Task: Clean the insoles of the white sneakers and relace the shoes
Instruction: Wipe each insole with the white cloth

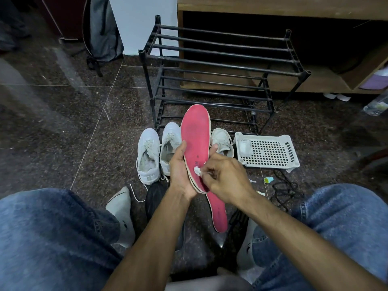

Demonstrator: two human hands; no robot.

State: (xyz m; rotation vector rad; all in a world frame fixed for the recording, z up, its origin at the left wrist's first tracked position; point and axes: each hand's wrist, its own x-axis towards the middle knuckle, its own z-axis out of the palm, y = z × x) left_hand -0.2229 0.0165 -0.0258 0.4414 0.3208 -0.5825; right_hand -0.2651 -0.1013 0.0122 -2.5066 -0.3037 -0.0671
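Note:
My left hand [180, 169] grips a stack of red insoles at the middle; the top red insole [196, 131] stands toe-up, and a second red insole [218, 211] sticks out below toward my lap. My right hand [225, 176] pinches a small white wad [197, 170] and presses it on the top insole's heel area. Three white sneakers stand on the floor behind: one at the left [148, 155], one beside it [170, 141], and one partly hidden to the right of the insole [223, 140]. A loose white lace [136, 195] lies near my left foot.
A black metal shoe rack [220, 66] stands behind the sneakers, before a wooden cabinet [273, 5]. A white perforated basket [266, 151] lies at the right, with a small yellow-green cap [268, 180] and black cords [283, 192] near it. A grey backpack [102, 32] leans at the back left.

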